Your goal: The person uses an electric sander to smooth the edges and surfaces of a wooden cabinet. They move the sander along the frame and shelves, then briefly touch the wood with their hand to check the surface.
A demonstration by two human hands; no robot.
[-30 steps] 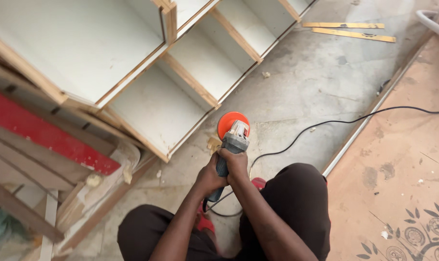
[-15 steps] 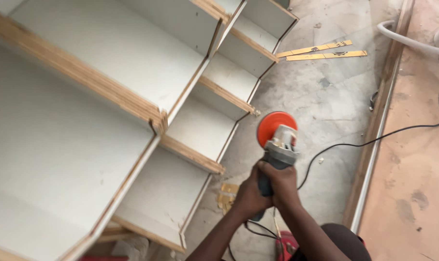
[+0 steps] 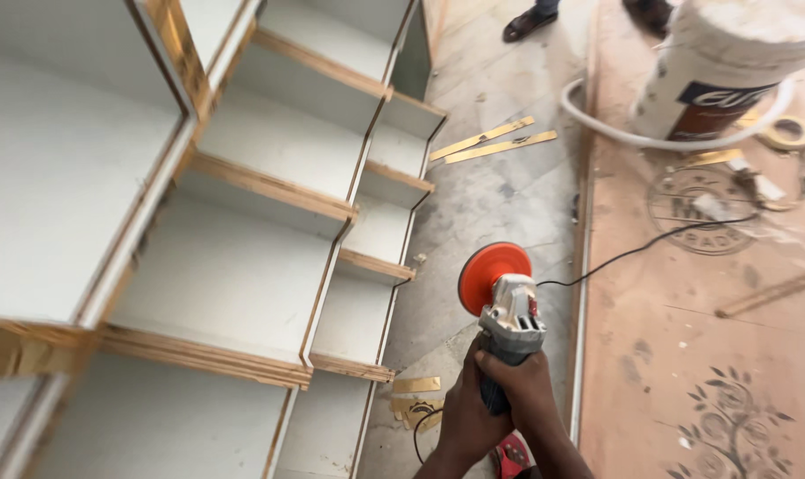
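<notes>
Head view: on the left I saw the white shelf unit (image 3: 243,222). My left hand (image 3: 467,424) and right hand (image 3: 525,383) both squeezed the grinder (image 3: 509,324), orange disc (image 3: 491,273) up, above the floor (image 3: 500,204).

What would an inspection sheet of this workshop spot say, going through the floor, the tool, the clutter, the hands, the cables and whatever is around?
Surface: grey stone floor, dusty and scuffed; plywood sheet on the right.
Job's things: angle grinder with orange disc, held off the floor beside the white shelf unit.
Clutter: two thin wood strips, wood scraps, tape roll.
Hands: left hand and right hand both grip the grinder's handle.
Cables: black cord runs from the grinder across the plywood; white hose curls round a white bucket.
Surroundings: another person's feet at the top.
</notes>
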